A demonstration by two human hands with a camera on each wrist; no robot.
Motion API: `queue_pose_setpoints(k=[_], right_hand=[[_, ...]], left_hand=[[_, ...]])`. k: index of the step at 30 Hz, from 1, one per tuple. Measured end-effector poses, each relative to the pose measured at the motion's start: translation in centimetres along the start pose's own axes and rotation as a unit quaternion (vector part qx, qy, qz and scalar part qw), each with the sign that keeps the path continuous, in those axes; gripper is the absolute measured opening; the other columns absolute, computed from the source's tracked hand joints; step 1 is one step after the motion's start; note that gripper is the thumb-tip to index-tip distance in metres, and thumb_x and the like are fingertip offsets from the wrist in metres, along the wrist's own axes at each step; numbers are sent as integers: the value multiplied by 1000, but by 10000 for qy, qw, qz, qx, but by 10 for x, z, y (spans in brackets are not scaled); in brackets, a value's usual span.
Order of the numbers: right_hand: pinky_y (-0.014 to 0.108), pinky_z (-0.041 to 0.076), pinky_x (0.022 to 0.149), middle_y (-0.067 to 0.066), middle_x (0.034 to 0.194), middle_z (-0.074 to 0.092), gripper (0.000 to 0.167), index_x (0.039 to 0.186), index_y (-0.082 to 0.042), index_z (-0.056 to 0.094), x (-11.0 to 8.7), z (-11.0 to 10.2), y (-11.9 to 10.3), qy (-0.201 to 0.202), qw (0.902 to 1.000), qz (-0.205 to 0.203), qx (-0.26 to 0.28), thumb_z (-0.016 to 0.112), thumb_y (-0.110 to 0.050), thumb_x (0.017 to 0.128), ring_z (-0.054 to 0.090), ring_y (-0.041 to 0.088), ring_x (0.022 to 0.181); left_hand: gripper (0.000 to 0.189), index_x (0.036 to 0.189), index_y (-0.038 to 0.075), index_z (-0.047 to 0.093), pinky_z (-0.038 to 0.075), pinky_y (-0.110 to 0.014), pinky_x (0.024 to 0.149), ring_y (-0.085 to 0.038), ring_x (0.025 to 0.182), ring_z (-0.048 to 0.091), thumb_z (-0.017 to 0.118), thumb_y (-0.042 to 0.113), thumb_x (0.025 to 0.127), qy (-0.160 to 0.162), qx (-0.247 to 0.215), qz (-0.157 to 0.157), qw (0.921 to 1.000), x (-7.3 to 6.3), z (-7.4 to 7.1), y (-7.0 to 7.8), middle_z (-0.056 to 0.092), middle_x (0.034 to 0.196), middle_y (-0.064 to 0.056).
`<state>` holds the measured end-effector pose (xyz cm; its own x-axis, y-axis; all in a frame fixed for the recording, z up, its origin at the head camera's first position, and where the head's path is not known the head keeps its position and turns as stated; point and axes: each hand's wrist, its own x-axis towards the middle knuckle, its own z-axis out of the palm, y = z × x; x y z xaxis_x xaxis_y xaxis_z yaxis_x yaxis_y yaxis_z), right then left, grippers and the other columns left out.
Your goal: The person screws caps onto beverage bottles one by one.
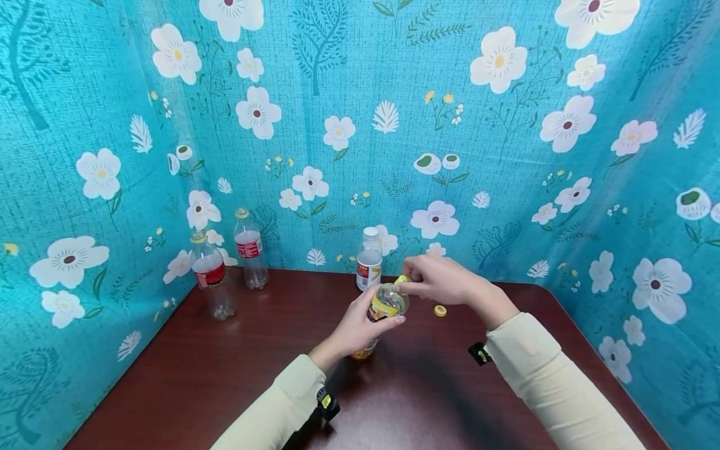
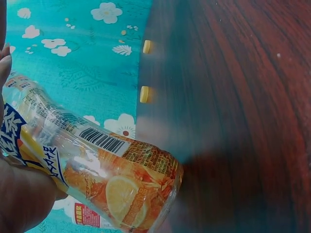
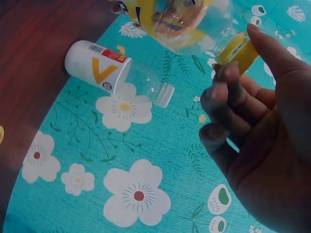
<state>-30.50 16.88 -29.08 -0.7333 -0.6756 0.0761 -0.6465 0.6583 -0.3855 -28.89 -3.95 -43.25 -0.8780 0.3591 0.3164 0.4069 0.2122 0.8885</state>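
Note:
My left hand (image 1: 360, 322) grips a clear plastic bottle (image 2: 112, 160) round its body. The bottle has a yellow and orange label with a lemon slice and a barcode. It leans, with its neck toward my right hand (image 1: 435, 281). In the right wrist view, the thumb and fingers of that hand pinch a yellow cap (image 3: 249, 57) at the bottle's mouth, right by the yellow ring on the neck. Part of the label is covered by my left fingers and palm.
Behind my hands stands a bottle with a white cap (image 1: 369, 259). Two red-labelled bottles, one nearer (image 1: 210, 275) and one farther (image 1: 249, 247), stand at the back left. Two loose yellow caps, one nearer (image 2: 145, 94) and one farther (image 2: 146, 46), lie on the dark table (image 1: 253, 350). Flowered blue cloth (image 1: 349, 94) hangs around it.

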Motion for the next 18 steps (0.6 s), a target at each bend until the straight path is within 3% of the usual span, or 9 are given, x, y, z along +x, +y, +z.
queue_pose_setpoints(k=[4,10,18], right_hand=[[27,30,48,-7,55,41,22,94,-18,69,1,0,-1,216,9987,-18,-470,72,-39,96,36,9,47],[30,43,54,-7,72,57,28,118,-18,69,-1,-3,3,88,9995,-288,-99,69,-38,99,50,11,55],[33,50,64,-8,86,64,27,122,-19,68,-3,-3,8,-38,9981,-606,116,67,-35,101,58,12,68]], left_hand=[[61,145,33,47,55,-33,88,-13,106,63,77,39,92,11,35,71,10000,1,0,1,63,126,7],[62,147,30,47,55,-34,89,-13,107,63,76,38,93,-15,6,75,10000,1,0,-1,63,126,7],[64,147,30,46,55,-34,89,-14,107,63,77,39,92,16,-52,-6,10000,0,-1,-3,63,126,7]])
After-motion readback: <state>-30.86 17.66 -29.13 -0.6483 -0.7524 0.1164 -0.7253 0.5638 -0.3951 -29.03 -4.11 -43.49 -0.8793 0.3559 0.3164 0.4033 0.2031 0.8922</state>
